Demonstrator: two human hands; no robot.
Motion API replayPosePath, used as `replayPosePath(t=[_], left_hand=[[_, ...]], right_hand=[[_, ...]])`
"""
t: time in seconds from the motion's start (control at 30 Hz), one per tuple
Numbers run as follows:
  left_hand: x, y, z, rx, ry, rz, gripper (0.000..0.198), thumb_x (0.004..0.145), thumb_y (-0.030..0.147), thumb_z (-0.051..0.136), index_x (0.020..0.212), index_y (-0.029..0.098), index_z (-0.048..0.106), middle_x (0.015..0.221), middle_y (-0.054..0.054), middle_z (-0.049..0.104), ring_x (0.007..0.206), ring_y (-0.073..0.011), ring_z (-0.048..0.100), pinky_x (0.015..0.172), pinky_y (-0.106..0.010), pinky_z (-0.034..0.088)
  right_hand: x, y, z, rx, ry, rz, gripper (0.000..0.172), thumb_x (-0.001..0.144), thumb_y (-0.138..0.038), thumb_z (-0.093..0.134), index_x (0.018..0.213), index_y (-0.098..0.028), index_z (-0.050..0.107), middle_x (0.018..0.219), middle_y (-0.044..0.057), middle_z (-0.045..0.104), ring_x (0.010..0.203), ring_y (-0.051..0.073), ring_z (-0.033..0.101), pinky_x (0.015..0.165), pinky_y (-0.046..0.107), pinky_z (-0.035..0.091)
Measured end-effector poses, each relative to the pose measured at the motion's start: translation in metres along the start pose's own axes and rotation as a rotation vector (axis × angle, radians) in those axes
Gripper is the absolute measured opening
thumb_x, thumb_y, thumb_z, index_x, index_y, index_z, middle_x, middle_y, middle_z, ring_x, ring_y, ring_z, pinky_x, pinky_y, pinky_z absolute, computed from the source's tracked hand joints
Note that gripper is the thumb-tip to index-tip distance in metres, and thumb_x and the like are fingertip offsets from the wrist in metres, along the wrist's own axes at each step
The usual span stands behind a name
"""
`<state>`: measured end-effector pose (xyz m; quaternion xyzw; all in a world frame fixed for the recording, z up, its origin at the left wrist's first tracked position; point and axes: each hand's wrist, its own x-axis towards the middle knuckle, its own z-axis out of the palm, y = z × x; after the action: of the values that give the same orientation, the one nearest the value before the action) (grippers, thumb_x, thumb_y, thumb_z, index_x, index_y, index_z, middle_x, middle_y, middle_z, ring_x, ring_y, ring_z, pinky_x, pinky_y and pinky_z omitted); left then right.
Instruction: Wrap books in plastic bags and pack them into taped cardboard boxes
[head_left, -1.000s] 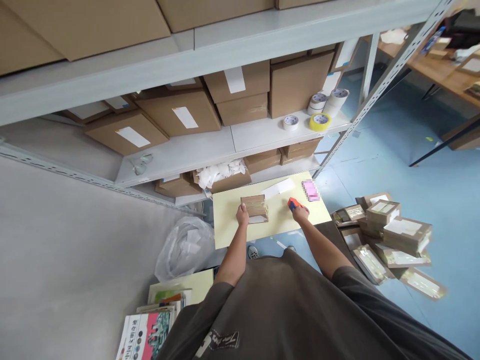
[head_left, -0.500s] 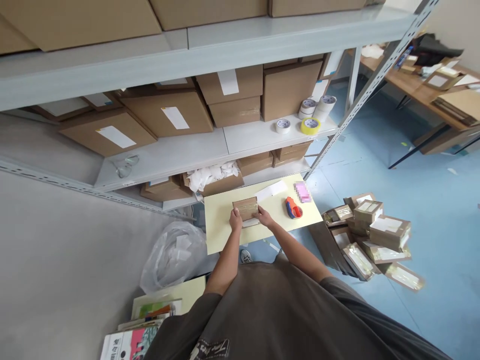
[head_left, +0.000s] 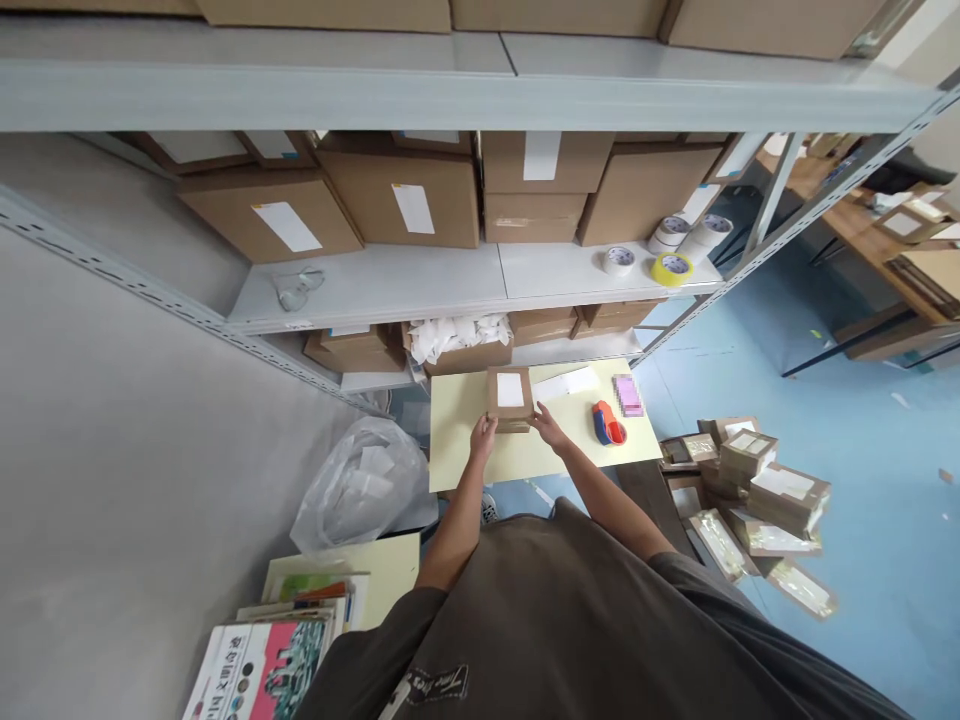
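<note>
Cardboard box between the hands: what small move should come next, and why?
Probably settle the cardboard box flat on the yellow table. The left hand has its near left corner, the right hand its right side, and its white label faces up. I can't tell whether it already rests there.

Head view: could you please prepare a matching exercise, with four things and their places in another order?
1. Labelled box
2. Tape dispenser
3. Yellow tape roll
4. Plastic bag

A. On shelf, beside white rolls
B. Between left hand and right hand
C. Left of yellow table
D. On table, right of right hand

Pairs: 1-B, 2-D, 3-A, 4-C
</note>
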<state>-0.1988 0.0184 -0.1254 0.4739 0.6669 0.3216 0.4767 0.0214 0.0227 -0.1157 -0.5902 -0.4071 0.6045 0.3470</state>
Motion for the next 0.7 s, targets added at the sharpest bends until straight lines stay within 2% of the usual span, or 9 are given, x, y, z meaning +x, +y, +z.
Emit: replayPosePath(t=[0.1,0.2,0.3,0.37,0.43,0.53,0.6,0.7], left_hand=[[-0.003,-0.009,-0.001,0.102,-0.05,-0.087,0.055,0.096,0.056,0.067,0.138,0.021,0.067,0.129,-0.015,0.077,0.125,-0.0287,0.07,0.102,-0.034,0.051],[-0.004,-0.015,-0.001,0.181,-0.084,-0.142,0.05,0.097,0.05,0.064,0.139,0.023,0.066,0.13,-0.013,0.077,0.122,-0.0281,0.071,0.1,-0.034,0.052],[-0.004,-0.017,-0.002,0.238,-0.055,-0.177,0.044,0.1,0.043,0.057,0.137,0.021,0.067,0.135,-0.016,0.074,0.124,-0.03,0.07,0.101,-0.036,0.052],[-0.003,-0.014,-0.001,0.269,0.014,-0.189,0.049,0.101,0.041,0.056,0.143,0.017,0.063,0.144,-0.021,0.068,0.133,-0.0337,0.065,0.107,-0.04,0.05],[0.0,-0.007,0.003,0.289,0.111,-0.124,0.057,0.1,0.038,0.057,0.151,0.013,0.056,0.154,-0.025,0.059,0.143,-0.0371,0.056,0.116,-0.047,0.045],[0.008,0.016,0.015,0.298,0.204,0.109,0.06,0.099,0.031,0.056,0.157,0.016,0.051,0.159,-0.021,0.055,0.153,-0.0356,0.044,0.128,-0.052,0.033],[0.016,0.037,0.03,0.311,0.177,0.244,0.056,0.101,0.027,0.054,0.156,0.019,0.053,0.157,-0.017,0.058,0.153,-0.0325,0.044,0.13,-0.051,0.031],[0.03,0.071,0.059,0.364,0.038,0.331,0.053,0.101,0.024,0.053,0.155,0.021,0.057,0.153,-0.014,0.062,0.149,-0.0297,0.05,0.128,-0.047,0.036]], right_hand=[[0.007,0.019,0.01,-0.168,0.001,0.014,0.075,0.08,-0.037,0.071,0.153,-0.027,0.058,0.137,0.009,0.072,0.131,0.031,0.063,0.115,0.053,0.047],[0.009,0.032,0.014,-0.305,0.057,0.002,0.074,0.08,-0.027,0.063,0.154,-0.026,0.056,0.14,0.009,0.071,0.131,0.031,0.064,0.112,0.052,0.051],[0.005,0.039,0.01,-0.407,0.041,0.023,0.082,0.079,-0.021,0.062,0.16,-0.026,0.051,0.147,0.01,0.068,0.134,0.031,0.064,0.112,0.05,0.053],[0.002,0.039,0.004,-0.465,0.039,0.014,0.086,0.078,-0.019,0.064,0.162,-0.026,0.049,0.154,0.01,0.064,0.142,0.033,0.06,0.117,0.051,0.051],[0.001,0.037,-0.005,-0.513,0.063,-0.029,0.088,0.078,-0.017,0.065,0.164,-0.026,0.047,0.162,0.01,0.056,0.152,0.033,0.051,0.124,0.052,0.044],[0.004,0.027,-0.024,-0.566,0.073,-0.082,0.089,0.08,-0.017,0.063,0.166,-0.026,0.044,0.169,0.008,0.048,0.159,0.03,0.041,0.131,0.05,0.035],[0.009,0.018,-0.041,-0.585,0.068,-0.105,0.089,0.082,-0.016,0.062,0.168,-0.026,0.042,0.17,0.008,0.047,0.16,0.029,0.04,0.132,0.05,0.034],[0.019,0.003,-0.072,-0.599,0.087,-0.135,0.09,0.084,-0.016,0.061,0.17,-0.026,0.038,0.172,0.008,0.044,0.161,0.029,0.039,0.131,0.05,0.037]])
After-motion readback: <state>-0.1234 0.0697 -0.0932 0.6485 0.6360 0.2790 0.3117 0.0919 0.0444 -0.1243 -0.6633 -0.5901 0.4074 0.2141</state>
